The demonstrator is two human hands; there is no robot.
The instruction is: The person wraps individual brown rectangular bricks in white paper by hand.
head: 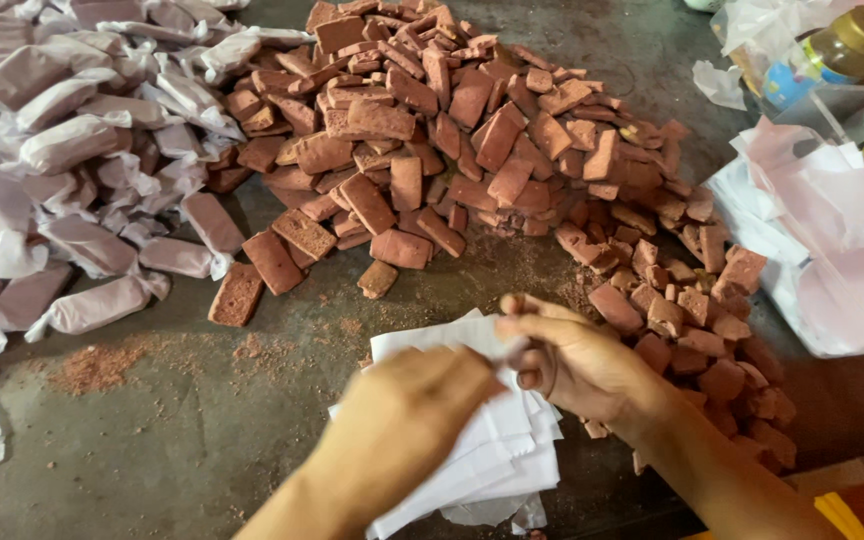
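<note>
My left hand (407, 420) rests on a stack of white paper sheets (497, 455) at the near edge of the dark table (202, 420), its fingers curled over the top sheet. My right hand (572, 365) pinches the upper corner of the same stack between thumb and fingers. A big heap of reddish-brown rectangular bars (432, 130) lies beyond the hands, and a trail of smaller broken pieces (692, 320) runs down beside my right wrist. Whether a bar lies under the hands is hidden.
A mound of bars wrapped in white paper (82, 160) fills the far left. Crumpled white and pink paper sheets (832, 250) lie at right, with a brown-capped bottle (837, 50) behind. Reddish crumbs (92, 365) are scattered on the table.
</note>
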